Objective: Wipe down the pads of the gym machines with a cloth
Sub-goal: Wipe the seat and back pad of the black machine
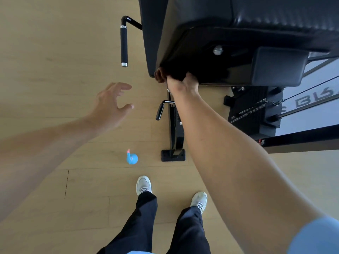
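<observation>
A black padded seat (256, 17) of a gym machine fills the upper right, seen from above. My right hand (183, 83) grips a dark brown cloth (161, 75) and presses it against the pad's lower front edge. Part of the cloth is hidden under the pad's shadow. My left hand (113, 105) hovers over the floor to the left of the machine, fingers spread, holding nothing.
A black handle bar (124, 44) sticks out left of the seat. Below the pad stand the machine's post with a small lever (161, 110) and its floor plate (173, 155). A blue spray bottle (132, 158) stands on the wood floor near my feet. A weight stack (256, 114) sits right.
</observation>
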The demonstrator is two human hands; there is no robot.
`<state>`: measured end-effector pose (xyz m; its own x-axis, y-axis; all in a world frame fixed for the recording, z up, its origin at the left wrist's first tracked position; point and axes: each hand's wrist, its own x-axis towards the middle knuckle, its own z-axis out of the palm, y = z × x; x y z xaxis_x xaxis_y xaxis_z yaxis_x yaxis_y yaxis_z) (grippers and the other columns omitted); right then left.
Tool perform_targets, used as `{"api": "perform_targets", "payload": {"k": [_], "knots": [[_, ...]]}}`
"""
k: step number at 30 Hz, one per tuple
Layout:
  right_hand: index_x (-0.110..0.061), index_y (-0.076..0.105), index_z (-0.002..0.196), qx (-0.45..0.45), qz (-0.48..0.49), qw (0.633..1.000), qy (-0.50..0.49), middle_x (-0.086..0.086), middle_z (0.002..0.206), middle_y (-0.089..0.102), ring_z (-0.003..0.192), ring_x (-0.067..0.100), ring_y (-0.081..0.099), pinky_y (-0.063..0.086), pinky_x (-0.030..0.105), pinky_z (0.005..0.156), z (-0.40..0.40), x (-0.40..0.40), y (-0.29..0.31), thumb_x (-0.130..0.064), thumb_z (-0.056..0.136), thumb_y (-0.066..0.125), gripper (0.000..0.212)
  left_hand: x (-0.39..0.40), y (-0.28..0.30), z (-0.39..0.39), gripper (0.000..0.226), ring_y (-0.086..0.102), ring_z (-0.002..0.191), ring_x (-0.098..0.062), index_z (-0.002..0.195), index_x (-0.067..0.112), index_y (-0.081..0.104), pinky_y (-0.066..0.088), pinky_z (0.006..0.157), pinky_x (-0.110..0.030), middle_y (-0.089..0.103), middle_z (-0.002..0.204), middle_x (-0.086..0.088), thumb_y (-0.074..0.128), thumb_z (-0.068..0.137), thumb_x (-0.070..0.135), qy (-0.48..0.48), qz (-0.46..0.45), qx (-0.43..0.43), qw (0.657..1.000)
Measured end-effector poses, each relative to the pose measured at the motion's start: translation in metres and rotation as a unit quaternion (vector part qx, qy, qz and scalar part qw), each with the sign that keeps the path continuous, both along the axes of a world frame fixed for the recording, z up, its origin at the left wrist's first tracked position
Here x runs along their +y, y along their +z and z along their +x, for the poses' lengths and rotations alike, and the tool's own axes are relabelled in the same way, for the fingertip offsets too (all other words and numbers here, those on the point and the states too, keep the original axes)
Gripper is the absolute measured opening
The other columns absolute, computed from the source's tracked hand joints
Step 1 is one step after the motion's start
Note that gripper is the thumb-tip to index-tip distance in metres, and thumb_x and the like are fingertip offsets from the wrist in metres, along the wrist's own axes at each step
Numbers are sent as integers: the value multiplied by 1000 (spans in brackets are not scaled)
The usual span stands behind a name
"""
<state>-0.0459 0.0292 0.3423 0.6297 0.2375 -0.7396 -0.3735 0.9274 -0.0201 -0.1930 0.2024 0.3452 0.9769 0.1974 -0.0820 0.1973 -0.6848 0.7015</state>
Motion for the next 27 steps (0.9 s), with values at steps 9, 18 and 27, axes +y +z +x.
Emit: {"api": "perform_targets", "payload": {"k": [9,18,27], "knots": [[-1,65,126,-79,44,995,-45,16,136,65,134,29,58,44,41,115,-85,-34,51,-14,110,41,31,-21,21,-7,40,63,108,-15,122,22,60,45,82,-15,66,118,3,74,87,14,-6,-94,104,990],[6,58,127,-38,-43,998,34,28,130,64,122,39,63,48,45,109,-150,-127,76,-24,112,32,42,-149,54,-8,28,65,93,-18,117,20,69,44,68,-15,72,106,0,67,91,11,-76,-123,206,968],[-4,62,124,-101,-106,985,93,18,120,69,115,35,66,53,46,99,-106,-248,135,-17,110,43,27,-277,82,19,67,62,121,-17,146,28,45,49,105,-40,62,136,0,58,89,60,5,-324,227,919]]}}
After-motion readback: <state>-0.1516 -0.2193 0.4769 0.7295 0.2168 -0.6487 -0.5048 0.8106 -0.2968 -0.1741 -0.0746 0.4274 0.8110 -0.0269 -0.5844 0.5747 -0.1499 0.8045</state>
